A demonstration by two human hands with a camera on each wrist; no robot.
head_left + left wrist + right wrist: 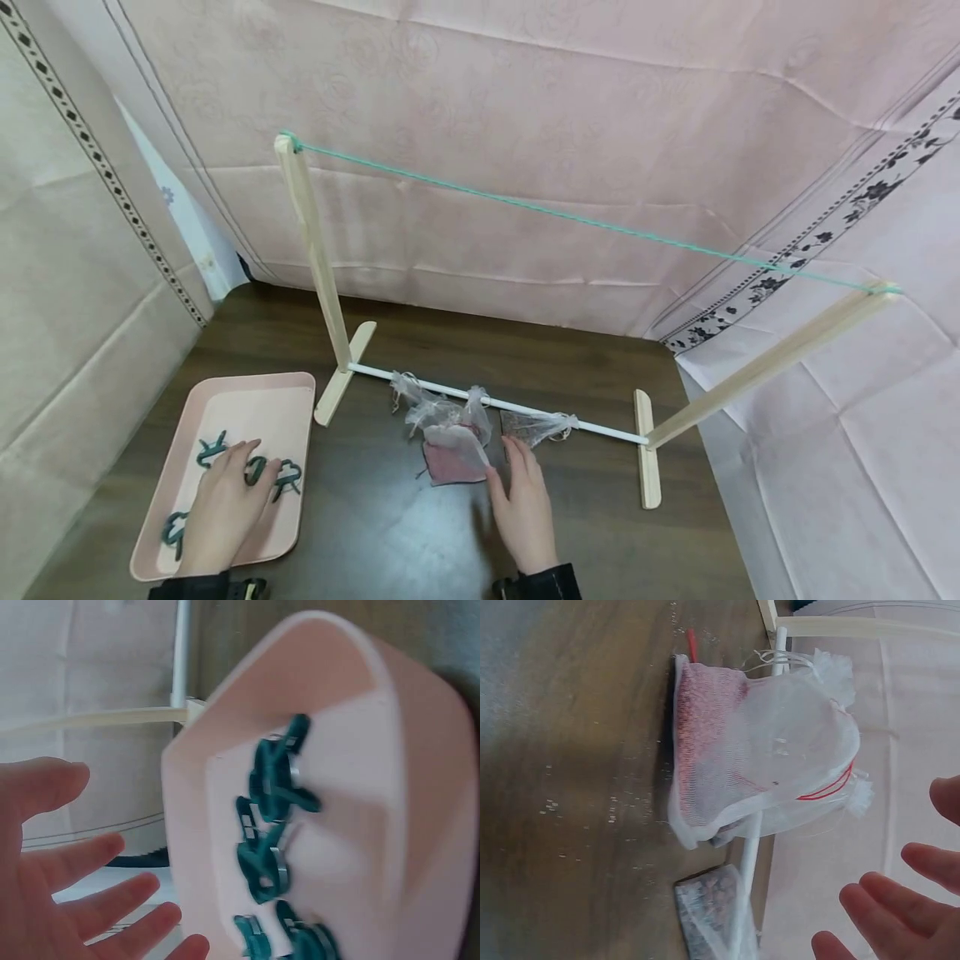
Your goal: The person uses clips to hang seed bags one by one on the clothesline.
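Note:
My left hand hovers over a pink tray with its fingers spread; nothing is held. Several dark green plastic clips lie loose in that tray, some partly hidden beneath the hand in the head view. My right hand, fingers extended and apart, is beside the sheer drawstring bags at the middle of the table, holding nothing. One mesh bag with reddish-pink contents leans against the white rod. Another sheer bag with brownish contents lies close by along the rod.
Two wooden posts on flat feet stand at either end of the white rod. A green string stretches between their tops. Pale patterned cloth hangs behind and at both sides of the dark wooden table.

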